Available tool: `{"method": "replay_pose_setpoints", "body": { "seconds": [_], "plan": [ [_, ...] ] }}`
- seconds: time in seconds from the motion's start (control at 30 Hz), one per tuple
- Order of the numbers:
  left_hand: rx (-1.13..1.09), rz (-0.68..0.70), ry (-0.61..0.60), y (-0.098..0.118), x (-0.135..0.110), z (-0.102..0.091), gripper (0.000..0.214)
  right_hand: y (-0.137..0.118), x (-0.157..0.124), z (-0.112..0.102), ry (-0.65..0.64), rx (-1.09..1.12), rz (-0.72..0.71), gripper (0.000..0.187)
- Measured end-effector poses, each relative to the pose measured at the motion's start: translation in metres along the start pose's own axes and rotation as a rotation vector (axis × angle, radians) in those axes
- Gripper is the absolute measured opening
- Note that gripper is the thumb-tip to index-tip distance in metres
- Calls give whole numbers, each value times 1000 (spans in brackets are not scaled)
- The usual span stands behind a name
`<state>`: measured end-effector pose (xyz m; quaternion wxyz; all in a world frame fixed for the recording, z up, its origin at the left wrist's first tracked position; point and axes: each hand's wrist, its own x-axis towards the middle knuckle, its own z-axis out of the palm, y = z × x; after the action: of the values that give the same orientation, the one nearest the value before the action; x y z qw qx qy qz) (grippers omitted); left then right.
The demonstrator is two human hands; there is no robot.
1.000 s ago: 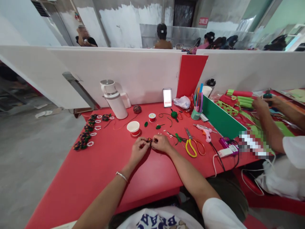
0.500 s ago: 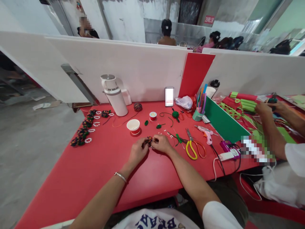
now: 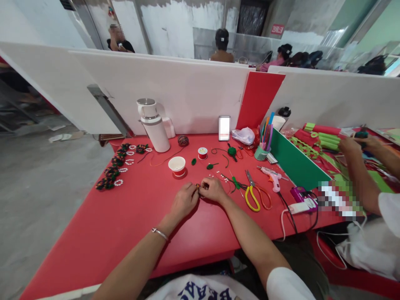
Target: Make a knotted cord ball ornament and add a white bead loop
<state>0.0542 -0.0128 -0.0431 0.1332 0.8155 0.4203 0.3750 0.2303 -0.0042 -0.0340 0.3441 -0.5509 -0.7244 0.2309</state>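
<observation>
My left hand [image 3: 184, 200] and my right hand [image 3: 213, 189] meet over the red table [image 3: 125, 233], fingers pinched together on a small dark pom-pom ornament [image 3: 196, 186] with red and green bits. Most of the ornament is hidden between my fingertips. A silver bangle [image 3: 160, 233] sits on my left wrist. Just right of my right hand lie white beads [image 3: 222, 178], green wire pieces [image 3: 235, 181] and yellow-handled scissors [image 3: 252, 196].
Finished ornaments with bead loops [image 3: 117, 168] line the left. A white thermos [image 3: 153, 126], a paper cup [image 3: 177, 166], a red thread spool [image 3: 202, 153], a phone [image 3: 224, 128], a pen cup [image 3: 261, 151] and a glue gun [image 3: 272, 177] stand behind. A green divider [image 3: 293, 164] separates a co-worker's arm [image 3: 356, 171] on the right.
My hands have closed tighter over the ornament, so less of it shows. The camera has shifted slightly; the objects on the table have not moved.
</observation>
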Motion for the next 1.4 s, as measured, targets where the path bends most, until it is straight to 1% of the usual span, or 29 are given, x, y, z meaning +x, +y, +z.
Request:
{"method": "replay_pose_setpoints", "body": {
  "seconds": [0.2,0.37,0.57,0.77,0.87,0.97,1.1,1.27,1.4],
  "plan": [
    [-138,-63,-17,-1,4,-2,22,-3,0,-2,-4,60,10,10],
    [-263,-125,-54,-3,7,-6,19,-3,2,-8,-25,129,65,8],
    [-293,-205,-63,0,10,-7,19,1,2,-3,34,163,2,10],
    [-326,-222,-33,2,11,-5,17,5,1,-1,50,207,-44,11],
    [-331,-234,-35,2,12,-4,18,3,1,-2,41,223,-41,11],
    [-332,-252,-27,2,12,-5,18,1,1,-5,23,249,-5,10],
    [-337,-269,-20,1,11,-5,21,4,3,-8,-28,302,13,10],
    [-396,-287,-42,-4,9,-4,19,8,6,-11,-90,332,18,14],
    [-374,-294,-45,-5,9,-3,19,10,7,-13,-125,344,20,14]
  ]
}}
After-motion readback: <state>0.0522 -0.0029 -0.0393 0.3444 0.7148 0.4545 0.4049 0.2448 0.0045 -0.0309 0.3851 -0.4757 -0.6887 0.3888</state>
